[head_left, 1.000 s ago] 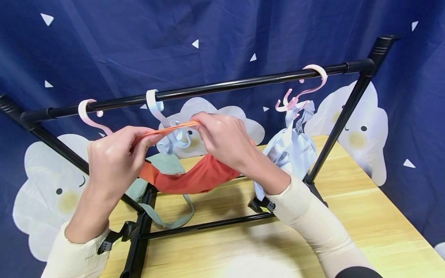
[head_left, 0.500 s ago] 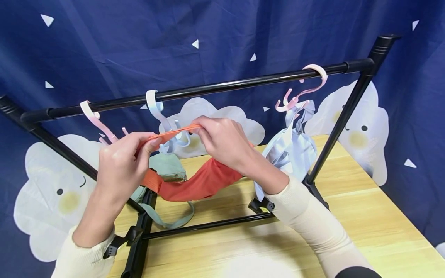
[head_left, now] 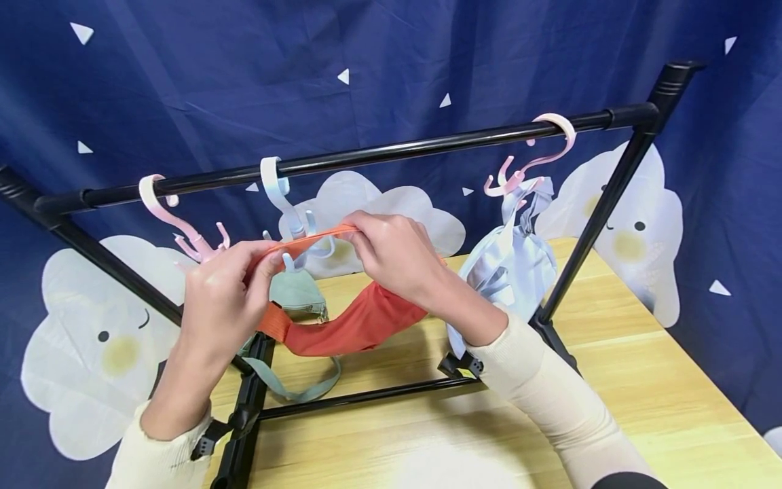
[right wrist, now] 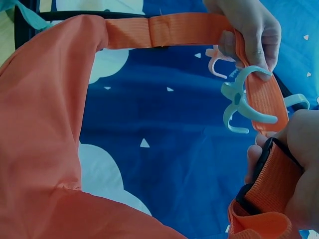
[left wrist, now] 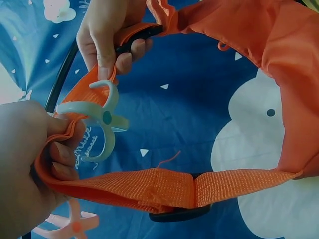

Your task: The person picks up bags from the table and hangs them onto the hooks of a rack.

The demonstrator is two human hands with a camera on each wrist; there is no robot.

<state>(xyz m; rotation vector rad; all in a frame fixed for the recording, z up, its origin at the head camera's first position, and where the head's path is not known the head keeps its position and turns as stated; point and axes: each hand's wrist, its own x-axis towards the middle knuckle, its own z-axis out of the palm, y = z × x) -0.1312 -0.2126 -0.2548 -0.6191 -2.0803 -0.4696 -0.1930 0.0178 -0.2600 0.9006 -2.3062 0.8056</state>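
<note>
– While both hands are busy, where's the orange bag [head_left: 354,326] at?

– Hanging just below them by its strap [head_left: 313,239]. Left hand [head_left: 220,295] is pinching the strap, and the right hand [head_left: 397,255] is clamped on it further along, by a black buckle [right wrist: 259,162].

– Anything in the way?

– Yeah, a light blue hook [head_left: 277,190] on the rail [head_left: 415,147], prongs right up by the strap. Can't tell if it's resting on one. Also a pink hook [head_left: 174,217] just beside the left hand.

– What else is around?

– Second pink hook [head_left: 570,134] way over right, holding a pale blue bag [head_left: 519,272], partly behind the right arm [head_left: 467,305]. Green bag [head_left: 296,292] on the counter [head_left: 641,380], partly hidden too. Blue curtain [head_left: 397,41] behind everything.
</note>
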